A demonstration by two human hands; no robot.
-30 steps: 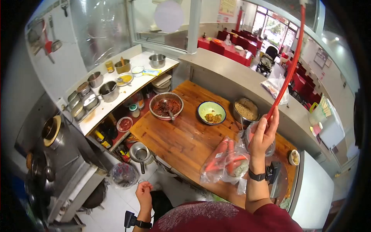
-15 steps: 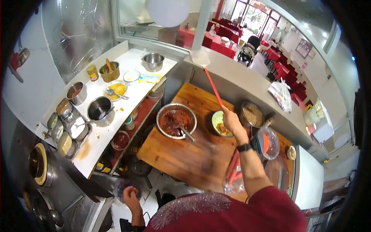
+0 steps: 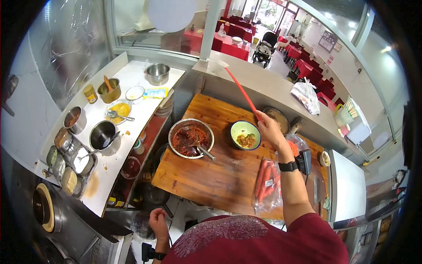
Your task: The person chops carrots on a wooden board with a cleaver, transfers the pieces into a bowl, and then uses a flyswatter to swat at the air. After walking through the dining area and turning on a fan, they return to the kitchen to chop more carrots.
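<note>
My right hand (image 3: pixel 269 128) is closed around the red handle of a fly swatter (image 3: pixel 241 90), stretched over the wooden table (image 3: pixel 206 180). The swatter's pale head reaches the ledge at the back and is hard to make out. Just left of that hand is a green bowl (image 3: pixel 238 128) with some chopped food at its bottom. Further left sits a steel basin (image 3: pixel 170 140) of dark red chili paste with a ladle (image 3: pixel 205 152) in it. Low in front of my body, my left hand (image 3: pixel 158 222) hangs beside the table with curled fingers and nothing visible in them.
A plastic bag of red sausages (image 3: pixel 267 182) lies on the table's right part. On the left, a white counter (image 3: pixel 132 121) carries pots, a plate (image 3: pixel 118 109) of yellow food and a seasoning tray. A white plastic bag (image 3: pixel 305 97) rests on the back ledge.
My view has shifted, so the counter and table sit further left. The swatter stays in my right hand, its head still near the ledge. The sausage bag shows more fully.
</note>
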